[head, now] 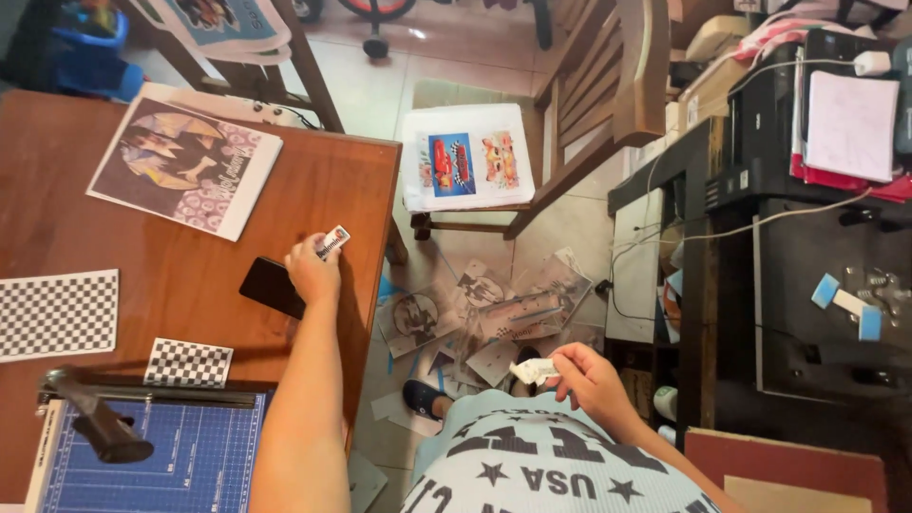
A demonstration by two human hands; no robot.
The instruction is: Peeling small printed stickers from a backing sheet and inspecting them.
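- Fingers of the left hand [312,269] pinch a small printed card [332,241] by its near end, lifted just off the bench [361,180] near its right edge, so the card's face tilts up where it can be seen.
- Fingers of the right hand [591,378] are curled narrow around a crumpled white scrap of paper [534,370], held off to the right of the bench, over the floor and close to the person's body.
- Phone [271,285], black and face down, lies just beside the left wrist, partly under the hand, within easy reach.
- Paper cutter [152,456] with a blue grid base sits at the near left edge of the bench, its black handle lying across the top; a small checkered sheet [188,362] lies just beyond it and a larger checkered sheet [57,313] lies further left.
- Printed picture sheet [185,166] rests at the far side of the bench, well apart from both hands.
- Stack of printed sheets [465,157] sits on the wooden chair [608,95] to the right of the bench, kept off the work surface.
- Paper offcuts [494,313] litter the floor between bench and black cabinet [807,285], below where the right hand hangs.
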